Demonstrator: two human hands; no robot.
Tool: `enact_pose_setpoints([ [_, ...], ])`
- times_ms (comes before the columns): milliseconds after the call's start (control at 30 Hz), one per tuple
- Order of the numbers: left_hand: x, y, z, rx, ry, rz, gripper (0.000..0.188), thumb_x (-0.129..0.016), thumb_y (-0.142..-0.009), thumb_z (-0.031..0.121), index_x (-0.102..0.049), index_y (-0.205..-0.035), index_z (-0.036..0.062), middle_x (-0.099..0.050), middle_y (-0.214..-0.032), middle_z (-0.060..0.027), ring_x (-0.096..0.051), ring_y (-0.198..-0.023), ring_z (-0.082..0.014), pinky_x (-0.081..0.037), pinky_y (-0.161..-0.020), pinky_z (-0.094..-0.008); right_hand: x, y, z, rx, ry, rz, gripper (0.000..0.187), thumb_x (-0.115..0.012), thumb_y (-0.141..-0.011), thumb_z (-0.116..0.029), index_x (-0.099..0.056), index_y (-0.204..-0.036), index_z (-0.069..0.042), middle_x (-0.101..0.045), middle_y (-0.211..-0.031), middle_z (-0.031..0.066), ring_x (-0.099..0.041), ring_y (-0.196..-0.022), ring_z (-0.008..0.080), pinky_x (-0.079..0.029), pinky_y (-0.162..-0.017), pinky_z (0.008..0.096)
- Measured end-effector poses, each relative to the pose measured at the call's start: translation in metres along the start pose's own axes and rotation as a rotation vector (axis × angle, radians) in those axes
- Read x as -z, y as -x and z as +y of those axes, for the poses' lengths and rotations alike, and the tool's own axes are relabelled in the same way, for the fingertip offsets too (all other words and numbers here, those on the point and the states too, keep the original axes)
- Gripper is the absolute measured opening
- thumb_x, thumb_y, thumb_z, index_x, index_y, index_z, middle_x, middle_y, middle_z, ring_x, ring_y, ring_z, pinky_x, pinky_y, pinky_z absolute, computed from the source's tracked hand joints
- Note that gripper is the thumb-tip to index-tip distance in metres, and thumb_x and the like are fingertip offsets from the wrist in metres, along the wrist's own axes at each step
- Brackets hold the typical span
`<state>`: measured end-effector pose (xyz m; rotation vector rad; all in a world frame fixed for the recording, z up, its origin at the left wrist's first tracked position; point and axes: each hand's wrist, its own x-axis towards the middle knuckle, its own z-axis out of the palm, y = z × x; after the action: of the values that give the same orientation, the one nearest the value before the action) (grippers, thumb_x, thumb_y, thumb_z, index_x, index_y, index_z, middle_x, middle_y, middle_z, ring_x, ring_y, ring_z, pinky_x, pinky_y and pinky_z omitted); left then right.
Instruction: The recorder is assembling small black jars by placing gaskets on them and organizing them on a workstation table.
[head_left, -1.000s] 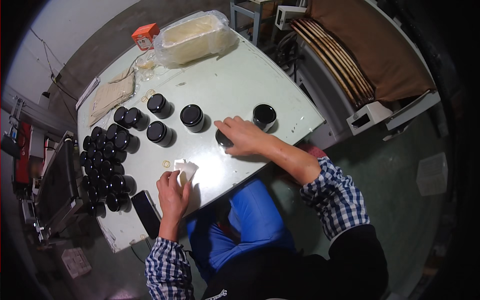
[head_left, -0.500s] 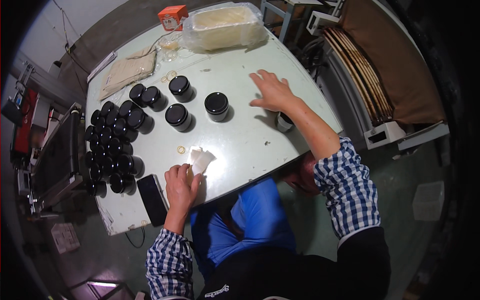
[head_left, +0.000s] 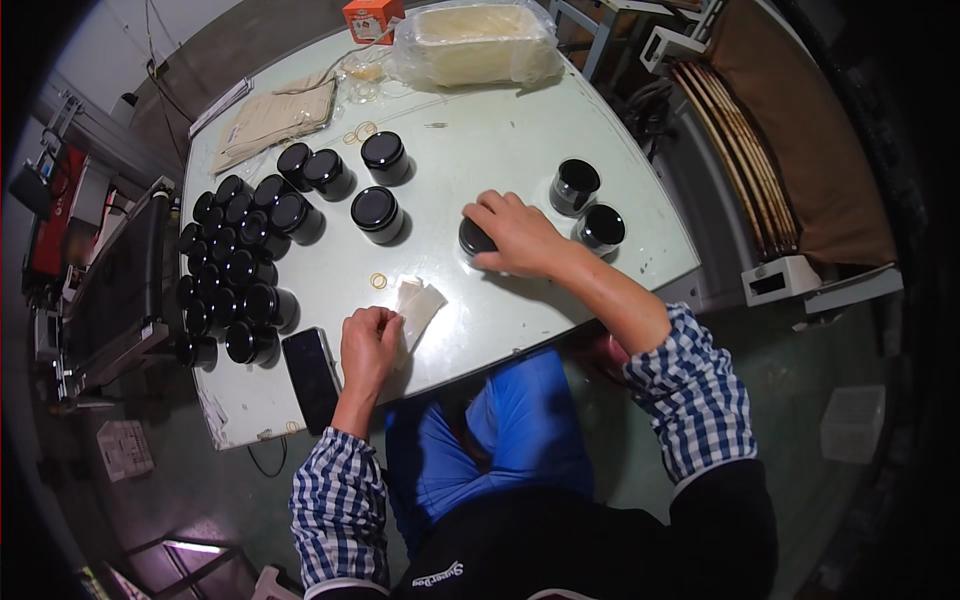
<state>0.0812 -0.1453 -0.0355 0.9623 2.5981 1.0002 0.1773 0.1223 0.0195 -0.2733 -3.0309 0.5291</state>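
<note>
Standing toward the front edge of the table, one jar, partly hidden, is clasped by the curled right hand; slips, hard to count, are pinched in the closed left hand. Near the right edge, two more jars are seen.

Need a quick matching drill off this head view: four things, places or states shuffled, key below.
1. phone
2. small box
3. left hand
4. right hand

A. over a jar
B. orange, at the table's far side
C. touching pale slips
D. dark, lying flat near the table's near edge

Pairs: 1-D, 2-B, 3-C, 4-A
</note>
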Motion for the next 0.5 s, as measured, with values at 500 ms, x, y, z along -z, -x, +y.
enact_pose_setpoints([
  [500,0.007,-0.009,-0.014,0.091,0.097,-0.008,0.019,-0.065,-0.089,0.018,-0.064,-0.089,-0.0007,-0.064,-0.077,-0.006,-0.057,-0.07,-0.0102,-0.047,-0.065,-0.0267,-0.004,0.063,-0.012,0.099,0.004,0.233,0.062,-0.077,-0.072,-0.027,-0.052,-0.125,-0.009,-0.049,-0.126,0.0119,-0.049,-0.115,0.0328,-0.044,-0.092,0.0445],
])
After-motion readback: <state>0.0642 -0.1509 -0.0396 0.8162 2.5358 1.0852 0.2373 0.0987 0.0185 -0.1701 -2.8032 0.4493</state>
